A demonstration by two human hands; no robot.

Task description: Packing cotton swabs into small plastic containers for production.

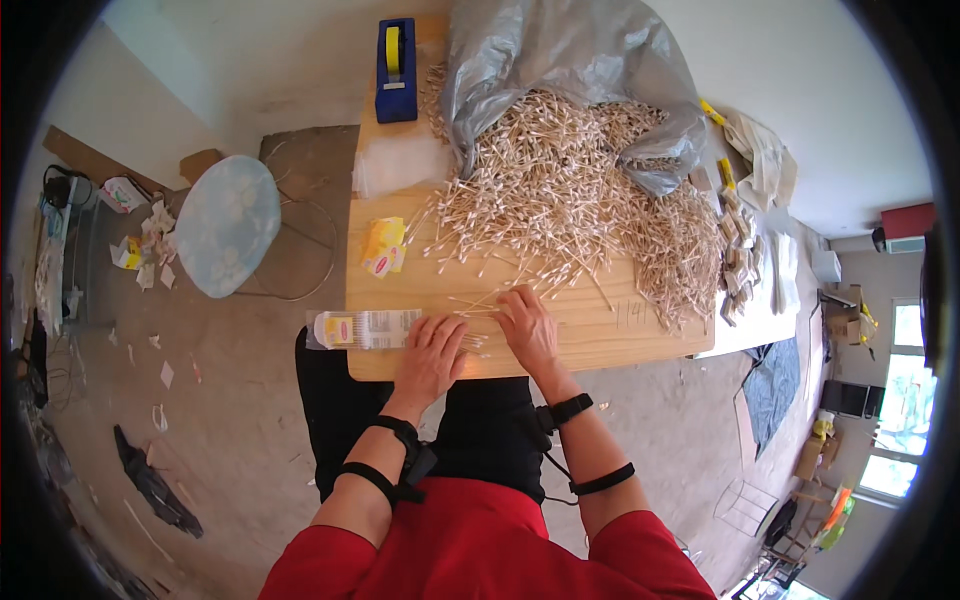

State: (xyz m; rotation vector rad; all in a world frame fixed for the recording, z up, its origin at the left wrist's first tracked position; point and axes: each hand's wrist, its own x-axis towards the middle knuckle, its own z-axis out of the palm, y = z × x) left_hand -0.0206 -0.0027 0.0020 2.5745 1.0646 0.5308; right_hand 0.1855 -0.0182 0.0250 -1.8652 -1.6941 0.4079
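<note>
Clear plastic formed the packet (383, 329), lying toward nine o'clock from the left hand (428, 360), its yellow-red label (340, 329) printed; that hand curled over its end, grip hidden; the right hand (528, 325) nearly pinched beside loose swabs (478, 307), hold unclear; at three o'clock, handwriting (632, 314) marked the table (585, 350).

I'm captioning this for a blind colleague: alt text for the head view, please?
A person's left hand is at the right end of a clear packet overhanging the left edge of a wooden table; the right hand is at loose cotton swabs. Beyond, a large heap of swabs lies partly covered by a grey plastic bag, near a blue tape dispenser.
</note>
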